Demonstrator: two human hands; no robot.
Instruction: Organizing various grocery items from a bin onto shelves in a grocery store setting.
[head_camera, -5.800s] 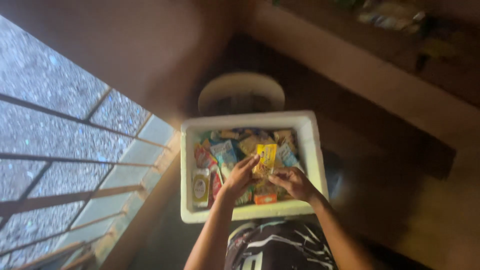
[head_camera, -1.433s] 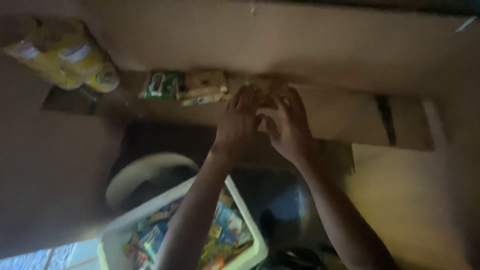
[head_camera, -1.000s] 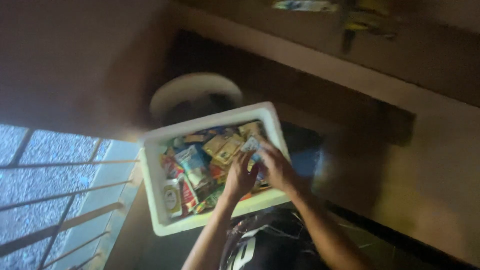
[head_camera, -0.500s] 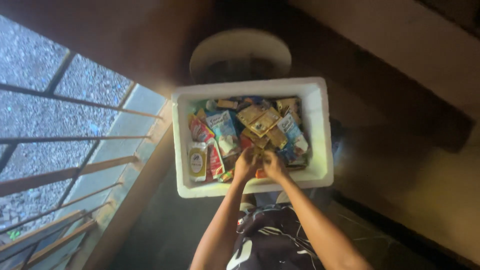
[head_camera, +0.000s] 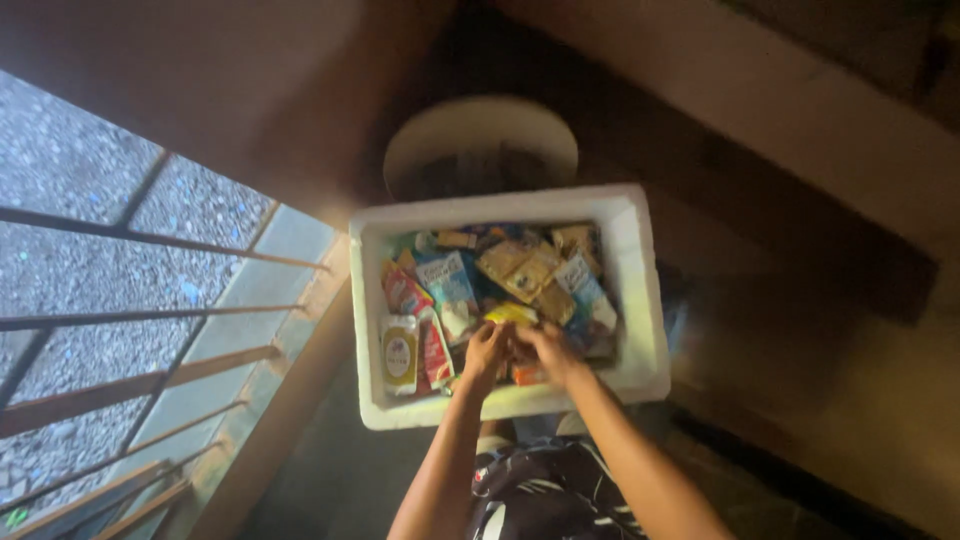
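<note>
Left hand (head_camera: 487, 350) and right hand (head_camera: 548, 350) side by side inside white foam box (head_camera: 640, 330), fingers among colourful packets (head_camera: 500, 275), touching yellow packet (head_camera: 512, 314) at fingertips, grasp unclear through blur

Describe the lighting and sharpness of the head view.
Head view: daylight on the gravel at left, the room around it dim and brown; the white foam box stands out brightest; both hands and the packets are soft with motion blur.
</note>
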